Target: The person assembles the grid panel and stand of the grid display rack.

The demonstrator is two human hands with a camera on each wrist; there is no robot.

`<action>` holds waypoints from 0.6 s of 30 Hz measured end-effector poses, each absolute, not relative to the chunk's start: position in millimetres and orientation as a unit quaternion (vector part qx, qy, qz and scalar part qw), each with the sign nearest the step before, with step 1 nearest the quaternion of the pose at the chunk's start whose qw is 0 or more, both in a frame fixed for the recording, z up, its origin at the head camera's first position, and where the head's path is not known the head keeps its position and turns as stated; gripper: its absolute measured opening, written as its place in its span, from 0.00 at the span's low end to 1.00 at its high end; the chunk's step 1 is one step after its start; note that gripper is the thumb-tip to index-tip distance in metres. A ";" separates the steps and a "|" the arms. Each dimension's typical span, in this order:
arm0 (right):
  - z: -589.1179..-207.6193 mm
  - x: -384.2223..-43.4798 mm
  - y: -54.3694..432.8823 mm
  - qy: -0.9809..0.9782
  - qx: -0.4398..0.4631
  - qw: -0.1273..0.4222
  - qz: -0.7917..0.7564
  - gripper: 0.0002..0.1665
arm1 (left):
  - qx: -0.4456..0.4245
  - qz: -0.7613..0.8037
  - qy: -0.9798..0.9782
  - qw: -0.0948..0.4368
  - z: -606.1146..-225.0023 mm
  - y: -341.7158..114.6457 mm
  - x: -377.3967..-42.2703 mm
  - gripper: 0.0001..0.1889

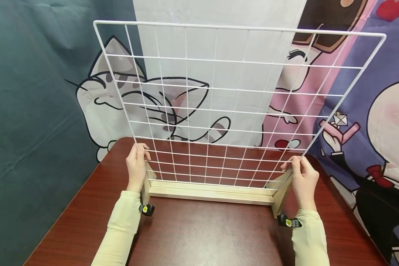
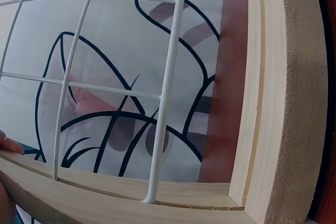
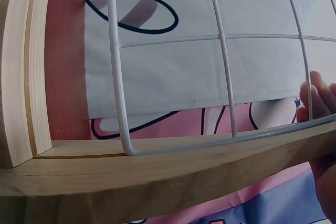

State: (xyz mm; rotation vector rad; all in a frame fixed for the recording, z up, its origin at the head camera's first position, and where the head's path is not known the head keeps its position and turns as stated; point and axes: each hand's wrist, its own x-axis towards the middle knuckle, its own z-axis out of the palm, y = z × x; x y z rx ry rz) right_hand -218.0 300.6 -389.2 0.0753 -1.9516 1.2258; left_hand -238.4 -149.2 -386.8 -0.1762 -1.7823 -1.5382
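Note:
A large white wire grid panel point(image 1: 216, 26) stands upright, leaning back, between two wooden side posts joined by a grooved wooden crossbar point(image 1: 209, 192). My left hand point(image 1: 137, 166) grips the panel's left edge at the top of the left post point(image 1: 145, 190). Opposite it, my right hand point(image 1: 303, 181) holds the right edge by the right post point(image 1: 280, 197), its fingers point(image 3: 317, 100) curled behind the wire. In the left wrist view, the panel's bottom wire point(image 2: 170, 61) lies above the crossbar groove point(image 2: 254, 103), with a gap between. The lower corners sit at the posts' grooves.
The wooden stand rests on a reddish-brown table point(image 1: 206, 236). Behind it hangs a printed cloth with cartoon cats point(image 1: 126, 99), and a dark green cloth point(image 1: 36, 111) covers the left side. Each wrist carries a small black camera point(image 1: 147, 210).

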 end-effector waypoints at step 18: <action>-376.1 -206.2 291.7 -0.749 0.058 0.383 0.538 0.15 | -0.096 -0.597 -0.684 0.408 -418.5 -158.0 -257.4 0.11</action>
